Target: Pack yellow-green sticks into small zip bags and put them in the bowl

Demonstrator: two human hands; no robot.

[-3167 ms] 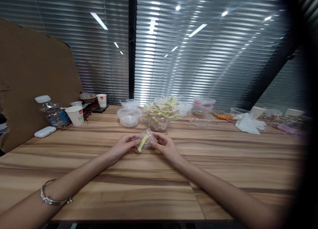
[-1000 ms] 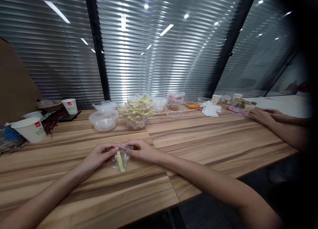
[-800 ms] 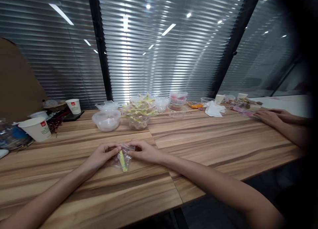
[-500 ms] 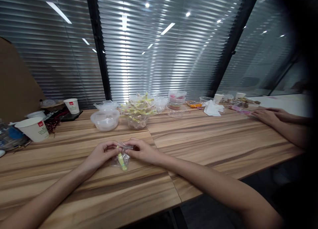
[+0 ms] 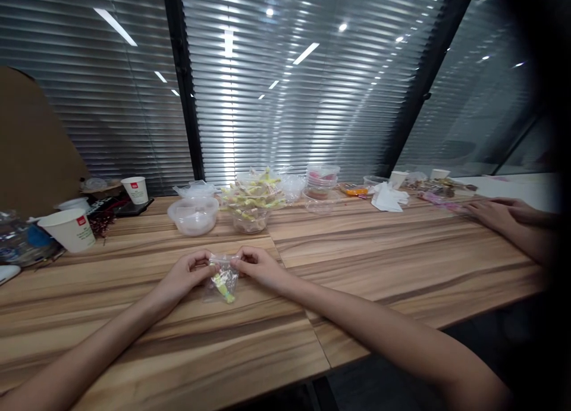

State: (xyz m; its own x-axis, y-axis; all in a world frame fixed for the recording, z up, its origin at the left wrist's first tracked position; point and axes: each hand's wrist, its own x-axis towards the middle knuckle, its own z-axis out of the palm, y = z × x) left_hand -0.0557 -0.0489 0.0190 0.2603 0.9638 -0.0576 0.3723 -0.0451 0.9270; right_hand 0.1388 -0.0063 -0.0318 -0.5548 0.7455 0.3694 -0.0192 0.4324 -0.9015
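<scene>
A small clear plastic bag (image 5: 229, 274) is held upright between my two hands just above the wooden table. Inside it lies a slim yellow-green piece (image 5: 225, 290), slanting down to the right; its exact kind is too small to tell. My left hand (image 5: 191, 273) pinches the bag's upper left edge with thumb and fingers. At the upper right corner, my right hand (image 5: 255, 264) grips the bag the same way. Beyond the hands stands a clear bowl (image 5: 250, 222) heaped with similar yellow-green pieces (image 5: 254, 191).
Clear plastic bowls (image 5: 196, 216) sit left of the heap, and stacked containers (image 5: 322, 182) to its right. Paper cups (image 5: 71, 229) stand at the left. White tissue (image 5: 388, 197) lies at the back right. Another person's hands (image 5: 495, 213) rest at the table's right.
My right hand has shifted its fingers along the bag's top, and the bag is now spread flatter between both hands. The whole view has shifted slightly.
</scene>
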